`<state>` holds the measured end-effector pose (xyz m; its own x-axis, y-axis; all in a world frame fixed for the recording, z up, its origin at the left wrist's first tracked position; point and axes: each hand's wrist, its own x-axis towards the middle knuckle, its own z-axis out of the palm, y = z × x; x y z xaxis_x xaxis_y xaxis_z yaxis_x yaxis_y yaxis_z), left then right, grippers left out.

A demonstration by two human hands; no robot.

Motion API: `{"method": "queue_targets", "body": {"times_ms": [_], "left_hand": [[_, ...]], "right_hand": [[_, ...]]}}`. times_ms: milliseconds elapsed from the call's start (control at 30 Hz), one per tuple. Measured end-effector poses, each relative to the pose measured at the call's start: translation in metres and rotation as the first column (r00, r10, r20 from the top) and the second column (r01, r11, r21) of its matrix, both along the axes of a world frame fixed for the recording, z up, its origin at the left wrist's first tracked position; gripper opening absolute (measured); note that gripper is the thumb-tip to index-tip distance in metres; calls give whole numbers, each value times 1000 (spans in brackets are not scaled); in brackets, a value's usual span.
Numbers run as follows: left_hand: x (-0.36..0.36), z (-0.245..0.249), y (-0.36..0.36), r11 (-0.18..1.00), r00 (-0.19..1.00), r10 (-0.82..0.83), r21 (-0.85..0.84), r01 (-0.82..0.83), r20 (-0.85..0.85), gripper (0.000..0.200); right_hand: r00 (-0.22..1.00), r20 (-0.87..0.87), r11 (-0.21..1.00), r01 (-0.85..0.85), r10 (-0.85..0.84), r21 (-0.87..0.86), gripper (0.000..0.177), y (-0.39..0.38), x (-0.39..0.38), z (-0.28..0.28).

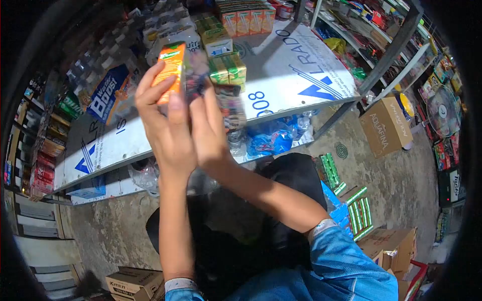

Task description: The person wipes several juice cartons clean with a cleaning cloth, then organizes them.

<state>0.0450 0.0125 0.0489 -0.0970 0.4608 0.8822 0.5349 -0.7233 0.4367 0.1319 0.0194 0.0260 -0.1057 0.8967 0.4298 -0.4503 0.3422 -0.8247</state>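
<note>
Left hand [163, 118] clamped around a small orange juice carton [170, 65], held up over the white blue-lettered board surface [291, 65]. The right hand [208, 125] presses alongside it, grip unclear, just beside stacked green drink cartons [228, 68].

Counted two hands: one left hand [163, 118] and one right hand [208, 128]. Between them, noted one orange carton [170, 65] and one dark packet [197, 75], blurred. On the upper shelf, tallied at least four juice cartons [246, 19] in a row, with any beyond them too blurred to number. Counted two white boards [296, 65] with blue print. On the floor, found three cardboard boxes: one to the right [385, 128], one lower left [134, 283], one lower right [389, 243]. Spotted one fan [442, 111].
</note>
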Motion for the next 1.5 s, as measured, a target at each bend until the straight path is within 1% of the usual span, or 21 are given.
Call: {"method": "queue_targets", "body": {"times_ms": [33, 100, 167, 200, 233, 333, 367, 500, 633, 667, 700, 767, 800, 900, 1033, 1067, 1167, 1267, 1367, 1400, 1500], "left_hand": [[-1, -3, 0, 1000, 999, -10, -5, 10, 45, 38], [1, -5, -1, 1000, 998, -3, -17, 4, 62, 38], [-1, 0, 1, 1000, 997, 10, -15, -9, 80, 37], [-1, 2, 0, 999, 998, 33, -29, -31, 62, 35], [0, 3, -1, 999, 998, 32, -27, -30, 55, 35], [0, 1, -4, 1000, 998, -1, -27, 3, 65, 30], [0, 0, -5, 999, 998, 12, -31, -10, 66, 30], [2, 6, -3, 1000, 999, -18, -14, 19, 43, 28], [-5, -2, -2, 1000, 999, 8, 6, -9, 35, 32], [-2, 1, -5, 999, 999, 46, 5, -46, -7, 32], [2, 4, -5, 997, 996, 79, 11, -78, -49, 32], [4, 6, -10, 997, 992, 68, -12, -70, -109, 31], [5, 5, -10, 997, 992, 73, -8, -74, -99, 32], [2, 2, -12, 993, 992, -47, -99, 59, 117, 28], [2, 4, -8, 1000, 999, -2, -24, 3, 33, 22], [2, 5, -8, 1000, 999, -4, -25, 5, 33, 22], [-1, 1, -12, 997, 997, -11, -74, 17, 82, 21], [-2, 4, -6, 997, 993, -46, -58, 52, 105, 34], [3, 4, -9, 999, 999, 43, 25, -43, 3, 42], [5, 6, -14, 985, 985, 169, 41, -167, -26, 47], [8, 2, -12, 991, 994, 111, -76, -110, 5, 47]], "right_hand": [[993, 14, 937, 109, -120, 333, 56, -4, 1, 8], [950, 171, 854, 146, -262, 499, 55, 2, 6, 0], [1000, -3, 999, 21, -20, 36, 55, 13, -5, -15], [1000, 16, 956, 2, 3, -293, 55, 9, -3, -13], [1000, 9, 957, 1, 2, -291, 55, 6, -1, -11], [988, 104, 928, 69, -115, 366, 56, -2, 12, 9], [989, 106, 930, 56, -101, 362, 56, 1, 9, -2], [1000, -5, 967, -21, 21, -255, 54, 2, 3, -4], [981, 143, 927, 70, -131, 367, 54, 1, 15, 8], [999, -12, 988, -34, 36, 148, 53, 3, 7, -11], [990, 137, 991, 39, -21, -131, 53, 10, 3, -19], [990, -142, 982, -40, 14, -183, 48, 11, -6, -25], [992, 92, 991, 74, -84, 108, 48, -6, 8, -6], [971, 106, 908, 159, -215, 387, 51, 0, 15, 10], [998, -38, 977, -49, 42, -209, 48, 8, 4, -17], [998, -38, 977, -47, 40, -210, 48, 4, 6, -8], [984, 50, 939, 150, -174, 309, 48, -10, 6, 13], [972, 190, 965, 173, -135, -199, 44, 10, -7, -37], [994, 110, 1000, 23, -25, 21, 38, 4, 9, -15], [987, -69, 979, 152, -144, 137, 37, 6, -3, -5], [998, -25, 996, 53, -54, -73, 37, 25, -1, -32]]}}
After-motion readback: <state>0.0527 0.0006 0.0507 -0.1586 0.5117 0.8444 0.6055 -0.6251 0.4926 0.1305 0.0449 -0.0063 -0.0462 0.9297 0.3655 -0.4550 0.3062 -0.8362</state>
